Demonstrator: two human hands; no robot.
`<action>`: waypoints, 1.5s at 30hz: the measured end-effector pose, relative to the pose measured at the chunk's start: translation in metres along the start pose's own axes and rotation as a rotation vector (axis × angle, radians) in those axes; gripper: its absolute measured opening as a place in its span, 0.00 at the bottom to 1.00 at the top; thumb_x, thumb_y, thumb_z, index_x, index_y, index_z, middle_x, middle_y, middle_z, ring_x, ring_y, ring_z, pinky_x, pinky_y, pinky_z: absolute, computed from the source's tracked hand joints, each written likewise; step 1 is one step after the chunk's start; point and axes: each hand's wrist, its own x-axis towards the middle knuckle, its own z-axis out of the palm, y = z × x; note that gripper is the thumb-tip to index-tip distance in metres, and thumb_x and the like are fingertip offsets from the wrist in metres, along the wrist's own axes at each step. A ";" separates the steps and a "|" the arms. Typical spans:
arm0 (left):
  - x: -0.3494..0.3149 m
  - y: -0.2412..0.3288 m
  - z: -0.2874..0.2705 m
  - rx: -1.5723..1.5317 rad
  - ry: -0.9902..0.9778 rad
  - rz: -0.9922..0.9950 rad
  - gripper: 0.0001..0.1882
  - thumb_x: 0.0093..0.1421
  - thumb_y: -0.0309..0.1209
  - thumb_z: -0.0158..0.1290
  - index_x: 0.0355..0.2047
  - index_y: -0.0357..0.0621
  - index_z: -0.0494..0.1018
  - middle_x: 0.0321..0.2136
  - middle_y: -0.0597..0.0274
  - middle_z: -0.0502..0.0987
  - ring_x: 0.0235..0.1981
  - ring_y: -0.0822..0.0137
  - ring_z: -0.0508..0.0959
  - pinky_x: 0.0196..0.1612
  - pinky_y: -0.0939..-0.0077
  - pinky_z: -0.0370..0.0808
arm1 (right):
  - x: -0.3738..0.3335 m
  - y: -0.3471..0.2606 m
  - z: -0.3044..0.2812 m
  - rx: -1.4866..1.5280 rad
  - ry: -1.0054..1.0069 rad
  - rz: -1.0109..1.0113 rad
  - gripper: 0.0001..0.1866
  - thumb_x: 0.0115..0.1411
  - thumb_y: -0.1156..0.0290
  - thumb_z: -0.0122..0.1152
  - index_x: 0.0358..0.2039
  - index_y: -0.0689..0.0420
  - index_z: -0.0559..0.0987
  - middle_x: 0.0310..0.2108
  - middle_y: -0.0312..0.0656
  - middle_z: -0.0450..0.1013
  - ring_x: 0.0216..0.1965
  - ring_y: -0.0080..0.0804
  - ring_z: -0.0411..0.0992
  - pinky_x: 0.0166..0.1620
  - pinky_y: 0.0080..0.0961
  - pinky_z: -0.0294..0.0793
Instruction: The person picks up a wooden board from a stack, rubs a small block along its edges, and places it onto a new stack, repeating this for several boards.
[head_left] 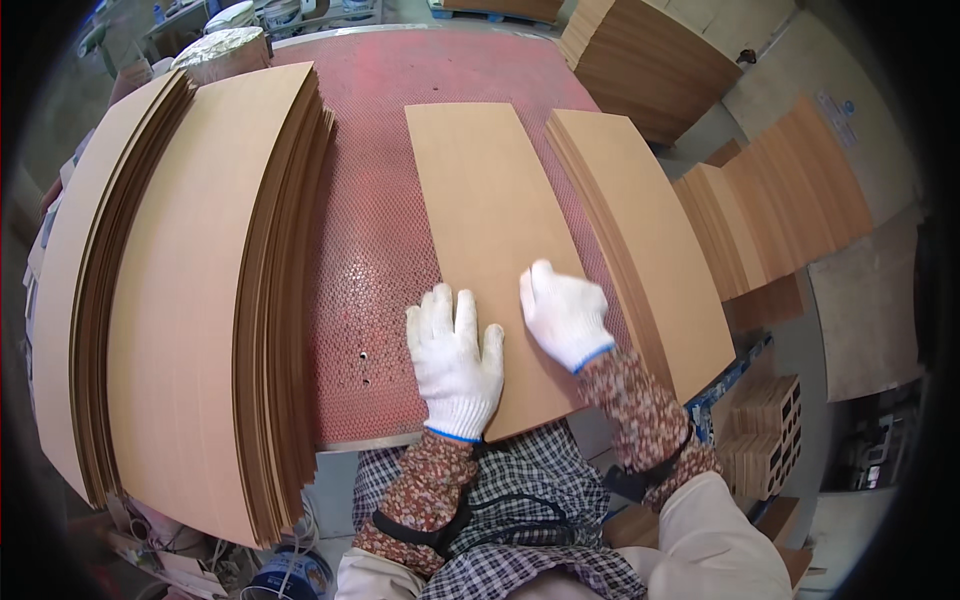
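A long tan wood panel lies lengthwise in front of me on a red, mesh-textured tabletop. My left hand, in a white knit glove, rests flat with fingers stretched at the panel's near left edge. Over the near part of the same panel is my right hand, also gloved, its fingers curled closed and slightly blurred. Whatever those fingers hold, if anything, is hidden. Just right of the panel stands a low stack of similar panels.
Two tall panel stacks, one wide and one at the far left, fill the table's left side. Foil-covered buckets stand behind them. More board stacks rise beyond the right edge, with hollow blocks lower down.
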 end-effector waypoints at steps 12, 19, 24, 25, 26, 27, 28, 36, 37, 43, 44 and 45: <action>-0.016 0.017 -0.012 -0.093 -0.078 0.020 0.32 0.50 0.28 0.68 0.55 0.28 0.73 0.55 0.37 0.71 0.54 0.35 0.72 0.59 0.40 0.69 | 0.205 -0.005 -0.020 -0.132 0.081 -0.046 0.16 0.68 0.65 0.54 0.46 0.61 0.83 0.40 0.55 0.86 0.43 0.54 0.86 0.40 0.57 0.84; -0.062 0.049 -0.033 -0.109 -0.149 -0.036 0.35 0.48 0.33 0.69 0.55 0.29 0.73 0.54 0.36 0.71 0.55 0.36 0.72 0.59 0.39 0.68 | 0.226 -0.003 -0.038 -0.032 0.029 -0.062 0.20 0.67 0.63 0.53 0.49 0.59 0.87 0.51 0.56 0.83 0.52 0.60 0.83 0.51 0.57 0.83; -0.085 0.061 -0.034 -0.126 -0.172 -0.052 0.34 0.49 0.36 0.68 0.54 0.30 0.74 0.52 0.36 0.72 0.54 0.37 0.73 0.59 0.39 0.68 | 0.242 0.008 -0.031 -0.037 -0.017 -0.055 0.22 0.69 0.61 0.50 0.51 0.57 0.87 0.55 0.55 0.82 0.57 0.60 0.80 0.57 0.55 0.80; -0.087 0.064 -0.032 -0.128 -0.170 -0.055 0.34 0.49 0.36 0.68 0.54 0.30 0.74 0.52 0.36 0.72 0.54 0.37 0.73 0.59 0.39 0.68 | 0.245 0.014 -0.032 -0.040 -0.011 -0.051 0.22 0.69 0.60 0.49 0.52 0.56 0.87 0.56 0.55 0.81 0.58 0.59 0.80 0.57 0.55 0.80; -0.087 0.067 -0.030 -0.128 -0.162 -0.046 0.34 0.49 0.36 0.68 0.54 0.31 0.74 0.52 0.36 0.72 0.55 0.37 0.73 0.60 0.39 0.68 | 0.247 0.019 -0.031 -0.043 -0.004 -0.046 0.23 0.69 0.59 0.49 0.53 0.56 0.86 0.57 0.54 0.81 0.58 0.58 0.79 0.57 0.56 0.80; -0.089 0.068 -0.029 -0.120 -0.154 -0.044 0.34 0.49 0.36 0.68 0.54 0.31 0.74 0.53 0.37 0.73 0.55 0.37 0.73 0.61 0.40 0.67 | 0.245 0.016 -0.032 -0.039 -0.009 -0.017 0.23 0.70 0.59 0.50 0.54 0.55 0.86 0.58 0.54 0.80 0.59 0.58 0.79 0.57 0.56 0.80; -0.088 0.067 -0.027 -0.114 -0.152 -0.052 0.34 0.49 0.36 0.68 0.54 0.31 0.74 0.53 0.37 0.73 0.55 0.37 0.73 0.61 0.40 0.67 | 0.243 0.014 -0.033 -0.037 -0.013 -0.026 0.23 0.70 0.59 0.50 0.54 0.55 0.86 0.58 0.54 0.80 0.59 0.58 0.79 0.57 0.56 0.80; -0.046 0.041 -0.014 -0.121 -0.038 -0.018 0.31 0.47 0.29 0.69 0.51 0.30 0.73 0.51 0.40 0.72 0.54 0.38 0.73 0.56 0.42 0.70 | 0.221 0.000 -0.024 -0.123 0.023 -0.100 0.19 0.69 0.63 0.53 0.50 0.57 0.87 0.50 0.55 0.84 0.50 0.58 0.84 0.45 0.61 0.84; -0.038 0.034 -0.012 -0.133 -0.050 -0.025 0.31 0.48 0.28 0.69 0.52 0.30 0.73 0.52 0.39 0.72 0.54 0.38 0.73 0.58 0.43 0.70 | 0.215 -0.004 -0.023 -0.132 -0.001 -0.072 0.19 0.69 0.62 0.53 0.50 0.57 0.87 0.50 0.55 0.84 0.50 0.58 0.84 0.45 0.62 0.84; 0.027 0.001 0.017 -0.092 0.020 0.011 0.31 0.53 0.30 0.68 0.56 0.29 0.74 0.57 0.38 0.74 0.60 0.37 0.72 0.68 0.40 0.66 | 0.187 0.006 -0.010 -0.130 0.117 -0.051 0.17 0.71 0.60 0.52 0.44 0.58 0.84 0.38 0.54 0.86 0.39 0.56 0.86 0.37 0.59 0.84; 0.037 -0.003 0.013 -0.072 0.020 0.008 0.30 0.54 0.31 0.68 0.56 0.29 0.75 0.57 0.38 0.74 0.60 0.37 0.72 0.69 0.40 0.65 | 0.175 0.001 -0.012 -0.102 0.142 -0.036 0.17 0.71 0.58 0.52 0.43 0.58 0.82 0.36 0.53 0.86 0.37 0.56 0.86 0.36 0.59 0.83; 0.038 -0.003 0.002 -0.081 0.029 0.006 0.29 0.55 0.31 0.67 0.55 0.29 0.75 0.57 0.38 0.75 0.60 0.38 0.73 0.69 0.42 0.65 | 0.152 -0.005 -0.017 -0.077 0.159 -0.018 0.17 0.72 0.57 0.52 0.42 0.57 0.80 0.33 0.52 0.85 0.35 0.55 0.86 0.35 0.59 0.83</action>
